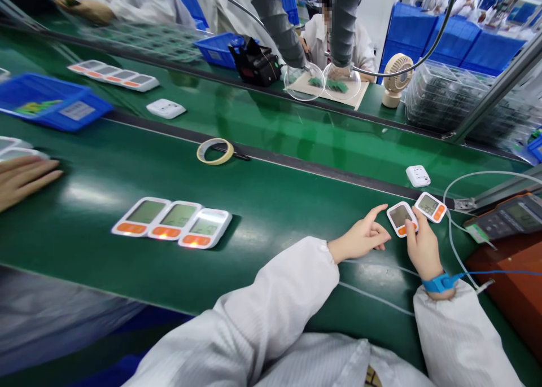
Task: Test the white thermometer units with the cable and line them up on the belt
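My right hand (424, 249), with a blue wrist strap (440, 282), grips a small white digital display unit (398, 215) with orange buttons. The thumb lies over its button end, and its screen looks dark. Just beyond the fingers is a second display unit (431, 206) with digits showing; whether the hand touches it I cannot tell. My left hand (362, 234) is just left of the held unit, index finger stretched out and the others loosely bent, holding nothing. Three similar display units (174, 222) lie side by side further left, with reddish light at the buttons of two.
A tape roll (215, 152) lies by the dark rail. Beyond it are a white unit (418, 176), a small fan (397, 79) and clear trays (440, 99). At right, a handheld meter (516, 215) sits on an orange box. A co-worker's hand (25, 181) reaches in at left.
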